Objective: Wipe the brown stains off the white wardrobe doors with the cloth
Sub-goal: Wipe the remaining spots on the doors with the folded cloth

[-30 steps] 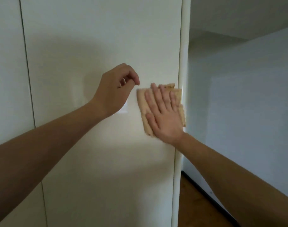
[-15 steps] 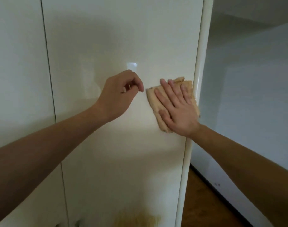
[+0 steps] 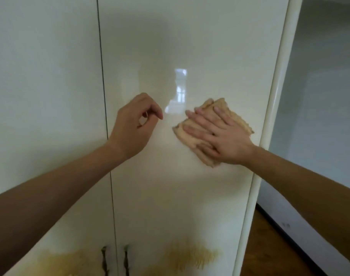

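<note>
Right hand (image 3: 220, 136) lies flat, fingers straight and slightly spread, pressing the folded tan cloth (image 3: 190, 141) against the right wardrobe door (image 3: 170, 196). The cloth sits at mid height, nearer the door's right edge than the centre seam. Left hand (image 3: 133, 128) hovers just left of the cloth with its fingers loosely curled, thumb and forefinger nearly meeting, holding nothing visible (whether it touches the door cannot be told).

Progress: the glossy panel around and above the cloth looks clean, with only a window reflection on it. That part needs no more wiping, as far as the view shows. Not done: a big brown smear (image 3: 190, 257) low on the right door, well below the cloth. A second brown patch (image 3: 70, 263) is low on the left door (image 3: 46, 96), cut off by the bottom of the view. The two handles (image 3: 126, 259) by the seam look dark and streaky too, maybe stained, hard to say.

Judgement: early to midway, and the main visible dirt is untouched. The cloth would have to come down to the lower smears, right door first, then across the seam.
</note>
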